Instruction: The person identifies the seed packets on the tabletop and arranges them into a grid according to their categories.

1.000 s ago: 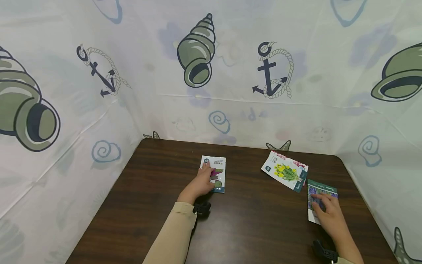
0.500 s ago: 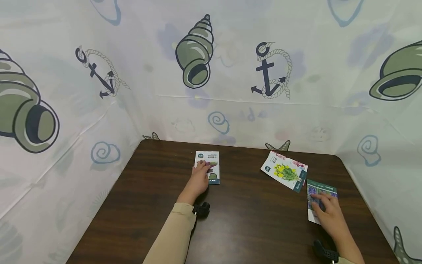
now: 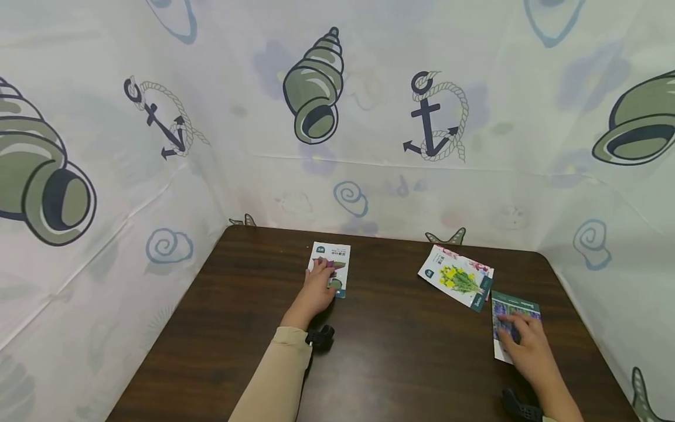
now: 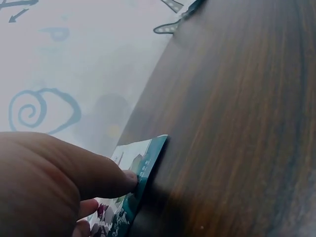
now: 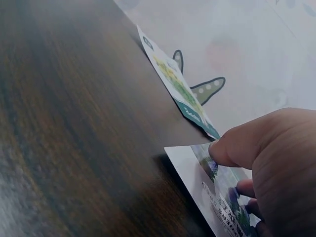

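Note:
My left hand (image 3: 314, 291) rests on a white seed packet (image 3: 341, 252) with purple and green plants printed on it, at the back left of the table. In the left wrist view the thumb presses near the packet's green end strip (image 4: 152, 157). At the right, my right hand (image 3: 529, 344) lies over a seed packet with purple flowers (image 3: 501, 305) and a green top band. Its thumb and fingertips touch the printed face in the right wrist view. Just behind it lies a packet with yellow flowers (image 3: 459, 276), overlapping a pink-flowered packet (image 3: 479, 266).
The packets lie on a dark brown wooden table (image 3: 401, 328). A pale cloth (image 3: 379, 135) printed with shells and anchors hangs around its back and sides. Black wrist cameras (image 3: 320, 338) sit at both wrists.
My left hand has slid its packet a little to the left and toward the back edge, and the packet is now slightly tilted. The right hand has stayed on its packet.

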Available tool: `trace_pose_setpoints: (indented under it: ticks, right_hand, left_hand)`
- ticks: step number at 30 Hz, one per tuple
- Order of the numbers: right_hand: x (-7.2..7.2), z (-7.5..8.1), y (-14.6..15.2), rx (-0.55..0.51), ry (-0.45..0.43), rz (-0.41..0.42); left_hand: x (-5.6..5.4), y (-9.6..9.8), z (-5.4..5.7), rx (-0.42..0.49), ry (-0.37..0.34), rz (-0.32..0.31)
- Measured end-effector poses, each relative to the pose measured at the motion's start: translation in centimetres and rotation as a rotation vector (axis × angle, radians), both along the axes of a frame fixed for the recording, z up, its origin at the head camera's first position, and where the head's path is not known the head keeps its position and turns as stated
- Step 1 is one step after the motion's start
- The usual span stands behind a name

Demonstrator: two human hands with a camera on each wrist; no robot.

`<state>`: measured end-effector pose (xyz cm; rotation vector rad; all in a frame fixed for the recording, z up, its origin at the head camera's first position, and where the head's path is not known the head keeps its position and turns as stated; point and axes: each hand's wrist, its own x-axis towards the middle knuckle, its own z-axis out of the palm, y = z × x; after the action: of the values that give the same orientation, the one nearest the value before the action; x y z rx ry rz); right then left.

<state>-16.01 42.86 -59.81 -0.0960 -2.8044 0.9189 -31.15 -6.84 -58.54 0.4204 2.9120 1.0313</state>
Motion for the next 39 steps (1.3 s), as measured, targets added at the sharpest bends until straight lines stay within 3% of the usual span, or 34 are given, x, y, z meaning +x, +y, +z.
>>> trace_pose_setpoints:
  ticks: [10,25,33,39]
  right_hand:
    - [-0.1,0.7,0.0,0.070,0.059,-0.011]
    - [-0.1,1.4,-0.7,0.100,-0.072,-0.027]
    - [0.1,1.5,-0.9,0.105,-0.096,0.018]
    - [0.4,1.2,-1.0,0.101,-0.109,0.047]
  left_hand:
    - [-0.4,0.1,0.5,0.030,0.003,-0.016]
    - [-1.1,-0.8,0.5,0.133,0.022,-0.025]
    - [-0.7,-0.8,0.3,0.119,0.008,-0.044]
    - [-0.3,-0.9,0.2,0.099,-0.023,-0.024]
